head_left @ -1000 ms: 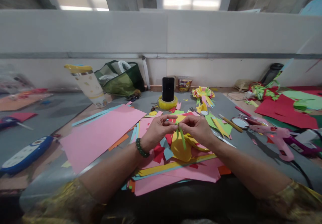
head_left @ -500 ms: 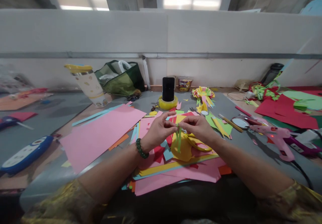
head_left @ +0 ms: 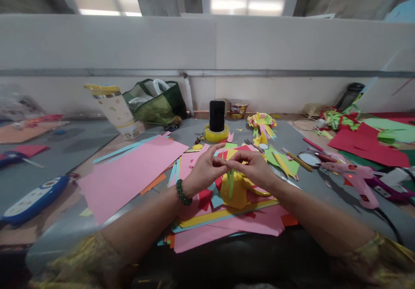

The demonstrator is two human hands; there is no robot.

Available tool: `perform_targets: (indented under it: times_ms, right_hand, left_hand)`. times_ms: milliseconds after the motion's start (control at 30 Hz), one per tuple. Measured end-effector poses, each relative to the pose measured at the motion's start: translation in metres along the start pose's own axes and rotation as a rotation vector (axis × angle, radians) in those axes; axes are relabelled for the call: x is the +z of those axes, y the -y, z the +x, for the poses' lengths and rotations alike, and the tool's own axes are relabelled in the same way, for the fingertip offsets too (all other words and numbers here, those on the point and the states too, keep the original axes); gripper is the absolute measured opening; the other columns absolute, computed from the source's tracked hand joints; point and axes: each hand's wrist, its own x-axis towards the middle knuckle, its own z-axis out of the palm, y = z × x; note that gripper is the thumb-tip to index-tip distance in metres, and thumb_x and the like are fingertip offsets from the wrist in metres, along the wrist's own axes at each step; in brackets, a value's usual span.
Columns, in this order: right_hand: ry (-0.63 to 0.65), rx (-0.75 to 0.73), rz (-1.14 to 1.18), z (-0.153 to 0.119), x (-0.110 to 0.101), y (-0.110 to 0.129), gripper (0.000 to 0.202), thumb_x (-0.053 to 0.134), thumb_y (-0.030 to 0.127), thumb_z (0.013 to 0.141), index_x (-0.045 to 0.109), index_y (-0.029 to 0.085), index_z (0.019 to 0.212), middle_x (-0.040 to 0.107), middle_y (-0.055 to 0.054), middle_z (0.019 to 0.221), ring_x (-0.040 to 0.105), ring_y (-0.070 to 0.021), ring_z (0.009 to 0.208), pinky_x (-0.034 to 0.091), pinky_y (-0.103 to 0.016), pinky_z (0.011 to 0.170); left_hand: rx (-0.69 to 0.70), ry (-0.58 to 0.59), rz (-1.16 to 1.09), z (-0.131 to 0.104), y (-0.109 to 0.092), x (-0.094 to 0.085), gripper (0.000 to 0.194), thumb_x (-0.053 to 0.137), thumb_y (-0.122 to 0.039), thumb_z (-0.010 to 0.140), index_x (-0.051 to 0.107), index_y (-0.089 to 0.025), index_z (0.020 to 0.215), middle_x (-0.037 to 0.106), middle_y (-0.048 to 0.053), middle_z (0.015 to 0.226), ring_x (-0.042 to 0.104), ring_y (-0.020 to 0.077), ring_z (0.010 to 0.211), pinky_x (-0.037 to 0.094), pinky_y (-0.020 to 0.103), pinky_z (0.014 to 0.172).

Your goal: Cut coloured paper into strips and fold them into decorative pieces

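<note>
A narrow green paper strip (head_left: pixel 231 185) hangs down from the fingertips of both hands, its top hidden by them. My left hand (head_left: pixel 207 170) pinches it from the left, with a dark green bead bracelet (head_left: pixel 183 192) on the wrist. From the right, my right hand (head_left: pixel 253 168) is closed on the same strip, and the two thumbs meet. Behind and below the strip lies a yellow paper piece (head_left: pixel 238 196). Yellow-handled scissors (head_left: pixel 259 190) rest partly hidden under my right hand. Stacked coloured paper (head_left: pixel 227 232) lies beneath.
A large pink sheet (head_left: pixel 132 172) lies to the left. A pink glue gun (head_left: pixel 356 178) with a lit red light stands at the right. Further back are a phone (head_left: pixel 217 116) on a yellow tape roll (head_left: pixel 216 135), a tumbler (head_left: pixel 113 111) and a paper rosette (head_left: pixel 262 122).
My right hand has shifted slightly left, and the thumbs have come together over the top of the green strip. The strip still hangs below the fingers.
</note>
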Motion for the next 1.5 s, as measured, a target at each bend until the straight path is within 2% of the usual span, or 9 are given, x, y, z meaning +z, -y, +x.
perform_targets:
  times_ms: [100,200,300,767,900,1033,1200,1333,1500]
  right_hand:
    - [-0.075,-0.021,0.005,0.001,-0.001,-0.003,0.025,0.067,0.04,0.071,0.065,0.017,0.061,0.06,0.0,0.059,0.051,-0.0113,0.057,0.043,-0.025,0.055]
    - [-0.174,-0.023,0.029,0.004,-0.003,-0.005,0.024,0.068,0.04,0.068,0.065,0.018,0.06,0.061,0.001,0.057,0.05,-0.0116,0.055,0.042,-0.026,0.054]
    - [-0.227,-0.02,0.058,0.005,-0.003,-0.004,0.024,0.069,0.04,0.066,0.064,0.019,0.058,0.06,0.001,0.054,0.049,-0.0111,0.053,0.041,-0.026,0.053]
    - [-0.27,-0.034,0.128,0.007,0.002,0.002,0.03,0.073,0.047,0.063,0.063,0.019,0.06,0.058,0.001,0.056,0.048,-0.0108,0.054,0.042,-0.026,0.054]
    - [-0.224,-0.003,0.189,0.005,-0.001,0.005,0.037,0.064,0.056,0.072,0.065,0.02,0.082,0.061,0.001,0.071,0.051,-0.011,0.059,0.042,-0.024,0.053]
    - [-0.083,0.046,0.132,0.005,0.002,0.001,0.037,0.065,0.056,0.071,0.065,0.019,0.077,0.058,0.001,0.067,0.049,-0.0116,0.06,0.041,-0.025,0.053]
    - [-0.041,0.023,0.108,0.004,0.007,-0.004,0.035,0.068,0.053,0.068,0.063,0.018,0.063,0.051,0.003,0.059,0.04,-0.0104,0.056,0.036,-0.027,0.054]
    - [-0.025,0.072,0.169,0.004,0.006,-0.003,0.037,0.07,0.054,0.064,0.06,0.018,0.06,0.047,0.004,0.057,0.037,-0.0096,0.056,0.033,-0.027,0.055]
    - [-0.003,0.155,0.167,0.003,0.005,-0.003,0.038,0.07,0.054,0.062,0.059,0.018,0.06,0.046,0.005,0.056,0.035,-0.0088,0.055,0.03,-0.026,0.053]
  left_hand:
    - [-0.047,0.053,-0.024,-0.001,0.0,0.001,0.065,0.077,-0.032,0.065,0.057,-0.011,0.123,0.064,-0.003,0.063,0.055,0.0109,0.058,0.044,0.023,0.058]
    - [-0.128,0.177,-0.056,-0.002,0.0,0.001,0.036,0.075,-0.043,0.069,0.071,-0.012,0.086,0.061,-0.001,0.063,0.051,0.0097,0.057,0.043,0.024,0.059]
    - [-0.198,0.248,-0.089,-0.003,0.0,0.002,0.035,0.075,-0.047,0.068,0.069,-0.013,0.065,0.057,-0.001,0.058,0.048,0.0084,0.054,0.04,0.022,0.055]
    - [-0.192,0.209,-0.058,-0.002,-0.008,0.003,0.032,0.083,-0.044,0.056,0.075,-0.014,0.064,0.064,0.003,0.06,0.05,0.0107,0.057,0.04,0.024,0.057]
    - [-0.162,0.007,-0.18,0.0,-0.015,0.001,0.036,0.087,-0.047,0.049,0.074,-0.017,0.061,0.063,0.001,0.061,0.052,0.0113,0.063,0.042,0.023,0.062]
    - [-0.129,-0.192,-0.25,0.0,-0.019,-0.002,0.036,0.089,-0.045,0.044,0.07,-0.016,0.054,0.054,-0.004,0.055,0.041,0.0055,0.053,0.032,0.019,0.049]
    - [-0.174,-0.146,-0.345,0.0,-0.019,0.003,0.043,0.091,-0.046,0.037,0.067,-0.014,0.051,0.045,-0.007,0.05,0.035,0.0031,0.049,0.03,0.017,0.045]
    - [-0.237,-0.125,-0.432,0.001,-0.014,0.006,0.046,0.093,-0.043,0.031,0.069,-0.013,0.056,0.055,-0.004,0.057,0.047,0.0043,0.055,0.041,0.017,0.053]
    - [-0.235,-0.064,-0.425,0.002,-0.01,0.003,0.043,0.092,-0.043,0.039,0.07,-0.012,0.058,0.057,-0.003,0.058,0.047,0.0047,0.055,0.043,0.018,0.056]
